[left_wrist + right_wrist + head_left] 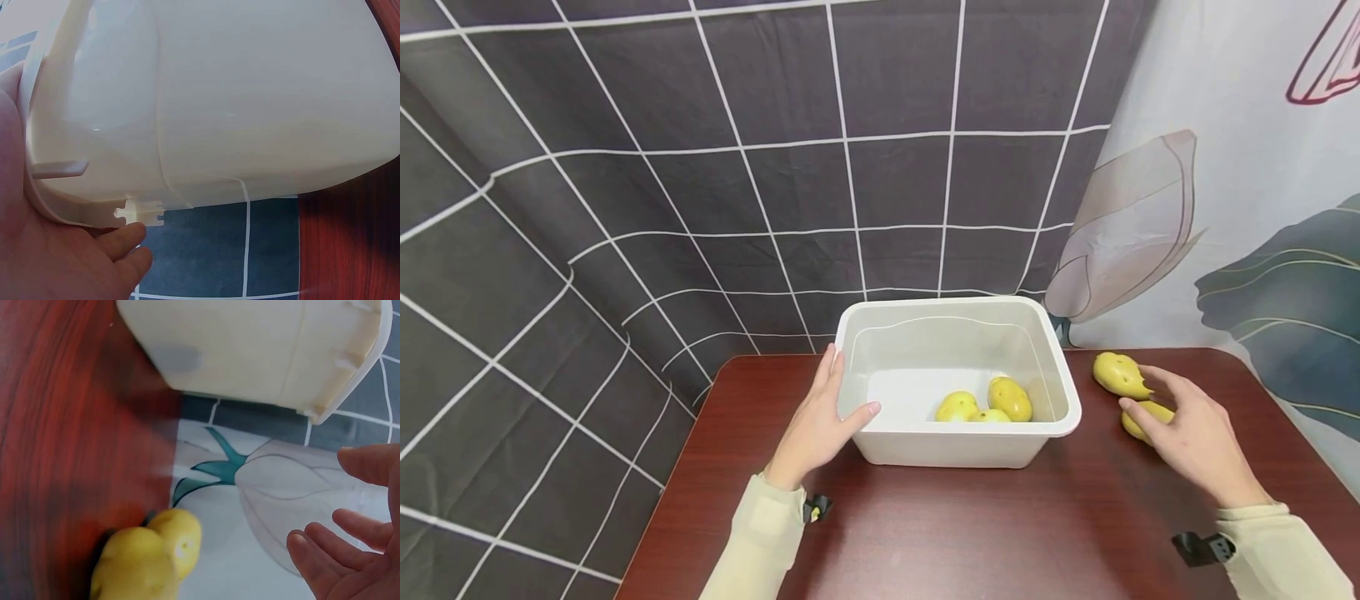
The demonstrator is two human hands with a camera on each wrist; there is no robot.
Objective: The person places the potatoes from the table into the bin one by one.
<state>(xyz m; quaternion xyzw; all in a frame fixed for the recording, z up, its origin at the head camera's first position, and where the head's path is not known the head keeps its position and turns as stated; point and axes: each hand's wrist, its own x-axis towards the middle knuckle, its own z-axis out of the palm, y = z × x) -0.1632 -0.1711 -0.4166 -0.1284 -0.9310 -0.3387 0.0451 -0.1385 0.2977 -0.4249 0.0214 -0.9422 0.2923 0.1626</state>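
A white plastic tub (951, 450) stands on the table with several yellow, lumpy potatoes (1011, 399) inside, at its right front. My left hand (817, 429) rests at the tub's left front corner, fingers nearly straight along the outside and thumb over the rim. In the left wrist view its fingers (128, 247) lie by the rim's outer edge. To the right of the tub are two more potatoes (1120, 374). Over the nearer potato (1138, 422) my right hand (1204, 433) hovers, thumb and fingers spread. The right wrist view shows nothing between them.
The reddish-brown wooden table (970, 533) extends in front of the tub. Behind it hangs a dark cloth with a white grid (895, 183), beside a pale flower-printed cloth (1247, 200). Black wrist cameras (1202, 549) sit at both sleeves.
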